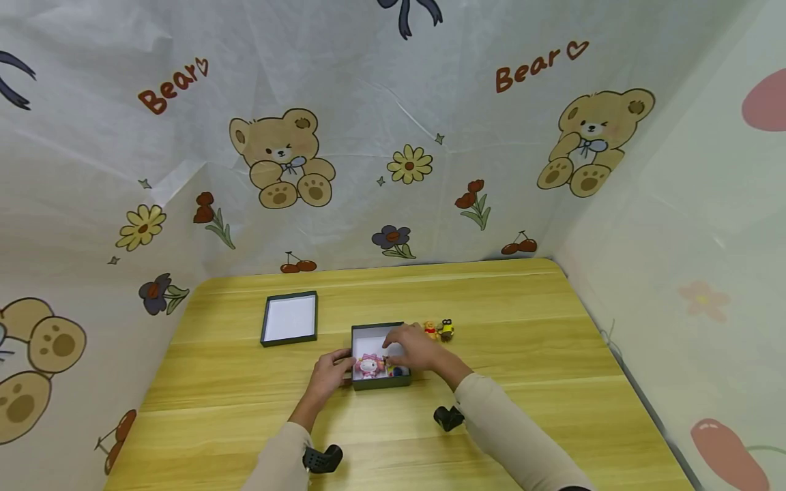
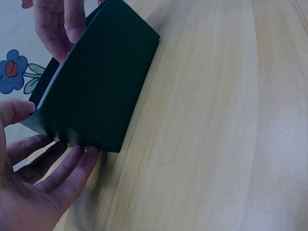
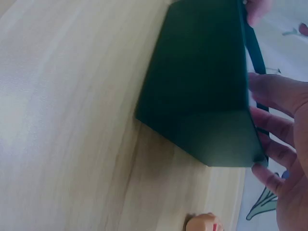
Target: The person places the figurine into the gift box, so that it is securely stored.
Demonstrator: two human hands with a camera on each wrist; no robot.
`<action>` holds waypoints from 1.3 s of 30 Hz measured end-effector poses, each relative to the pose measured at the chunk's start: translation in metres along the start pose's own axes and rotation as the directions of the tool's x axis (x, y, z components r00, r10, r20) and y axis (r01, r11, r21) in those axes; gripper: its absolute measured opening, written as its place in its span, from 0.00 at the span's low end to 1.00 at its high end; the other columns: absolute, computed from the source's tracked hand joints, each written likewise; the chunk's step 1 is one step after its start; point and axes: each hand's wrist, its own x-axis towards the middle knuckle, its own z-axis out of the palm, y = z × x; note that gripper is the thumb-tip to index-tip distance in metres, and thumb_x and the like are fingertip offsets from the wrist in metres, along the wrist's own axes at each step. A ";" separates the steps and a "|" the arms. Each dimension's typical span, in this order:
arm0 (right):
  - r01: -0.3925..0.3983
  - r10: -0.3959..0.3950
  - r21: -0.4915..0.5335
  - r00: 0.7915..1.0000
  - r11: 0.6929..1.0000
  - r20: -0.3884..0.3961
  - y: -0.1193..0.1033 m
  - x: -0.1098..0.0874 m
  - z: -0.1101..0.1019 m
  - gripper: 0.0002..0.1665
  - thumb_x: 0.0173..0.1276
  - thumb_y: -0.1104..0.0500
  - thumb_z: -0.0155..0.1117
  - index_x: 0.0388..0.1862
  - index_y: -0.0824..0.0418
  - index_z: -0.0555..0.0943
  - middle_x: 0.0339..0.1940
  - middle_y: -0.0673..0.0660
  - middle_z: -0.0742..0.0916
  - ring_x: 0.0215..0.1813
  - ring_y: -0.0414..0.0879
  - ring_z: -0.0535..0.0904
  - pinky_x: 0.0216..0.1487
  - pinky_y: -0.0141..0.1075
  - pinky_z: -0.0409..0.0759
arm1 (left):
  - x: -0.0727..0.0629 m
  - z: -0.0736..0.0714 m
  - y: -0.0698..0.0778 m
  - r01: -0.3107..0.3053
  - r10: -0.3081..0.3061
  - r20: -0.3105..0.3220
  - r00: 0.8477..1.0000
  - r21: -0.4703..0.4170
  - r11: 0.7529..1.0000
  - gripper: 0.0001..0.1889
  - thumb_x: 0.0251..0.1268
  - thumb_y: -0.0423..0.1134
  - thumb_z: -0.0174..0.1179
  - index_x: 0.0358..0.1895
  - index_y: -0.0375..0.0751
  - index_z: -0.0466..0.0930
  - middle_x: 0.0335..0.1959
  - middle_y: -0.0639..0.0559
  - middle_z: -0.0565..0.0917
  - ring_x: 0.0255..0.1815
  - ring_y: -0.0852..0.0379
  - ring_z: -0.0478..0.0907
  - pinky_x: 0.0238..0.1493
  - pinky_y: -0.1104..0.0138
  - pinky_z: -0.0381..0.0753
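A dark green open box [image 1: 381, 384] with a white inside stands on the table. In it lie a pink-and-white cat figurine [image 1: 370, 366] at the near left and a small multicoloured toy [image 1: 396, 371] at the near right. My left hand [image 1: 330, 374] grips the box's left wall; in the left wrist view its thumb is at the rim and its fingers lie along the outside. My right hand [image 1: 417, 348] reaches over the right wall, thumb and fingertips down inside beside the small toy. The wall hides those fingertips in the right wrist view, and I cannot tell whether they pinch anything.
The box lid [image 1: 290, 318], white inside up, lies at the back left of the wooden table [image 1: 491, 300]. Beyond my right hand stand a yellow bear figurine in red [image 1: 430, 330] and a yellow-and-black figurine [image 1: 446, 330]. A printed curtain [image 1: 368, 88] hangs behind the table.
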 end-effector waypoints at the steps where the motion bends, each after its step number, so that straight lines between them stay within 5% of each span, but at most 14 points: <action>1: 0.008 -0.007 0.014 1.000 1.000 -0.014 0.001 -0.001 -0.001 0.13 0.64 0.57 0.68 0.47 0.60 0.84 0.51 0.56 0.84 0.58 0.53 0.76 0.60 0.56 0.67 | 0.000 0.000 0.000 -0.001 0.001 -0.001 1.000 0.005 1.000 0.23 0.71 0.35 0.52 0.62 0.20 0.68 0.55 0.27 0.77 0.51 0.42 0.79 0.43 0.57 0.84; 8: -0.010 0.028 0.141 0.992 0.990 -0.126 0.013 -0.011 -0.010 0.16 0.65 0.60 0.66 0.51 0.64 0.82 0.53 0.58 0.81 0.59 0.55 0.75 0.62 0.53 0.71 | -0.001 0.000 -0.001 0.007 -0.007 0.004 1.000 -0.001 1.000 0.23 0.71 0.34 0.52 0.63 0.21 0.68 0.55 0.29 0.77 0.50 0.44 0.79 0.43 0.58 0.85; 16: -0.024 0.108 0.295 0.956 0.955 -0.272 0.035 -0.024 -0.016 0.22 0.64 0.64 0.67 0.56 0.66 0.78 0.53 0.61 0.81 0.53 0.59 0.77 0.52 0.54 0.78 | -0.001 -0.001 -0.002 0.001 -0.001 0.015 1.000 -0.003 1.000 0.24 0.71 0.35 0.52 0.63 0.20 0.67 0.56 0.28 0.76 0.51 0.44 0.79 0.44 0.57 0.84; 31: -0.223 0.397 0.416 0.827 0.882 -0.398 0.081 -0.043 -0.007 0.26 0.64 0.63 0.66 0.60 0.68 0.75 0.56 0.67 0.77 0.55 0.64 0.73 0.53 0.56 0.75 | 0.001 -0.001 -0.003 0.006 -0.006 -0.005 1.000 0.002 1.000 0.23 0.70 0.35 0.53 0.62 0.21 0.69 0.52 0.30 0.79 0.48 0.46 0.80 0.43 0.57 0.85; 39: -0.306 0.517 0.502 0.777 0.809 -0.360 0.095 -0.049 0.002 0.28 0.65 0.59 0.67 0.61 0.69 0.75 0.59 0.69 0.74 0.57 0.64 0.72 0.55 0.57 0.74 | -0.005 0.000 0.004 -0.002 0.002 0.002 1.000 -0.002 1.000 0.23 0.71 0.35 0.53 0.62 0.20 0.68 0.54 0.28 0.77 0.50 0.44 0.80 0.43 0.56 0.84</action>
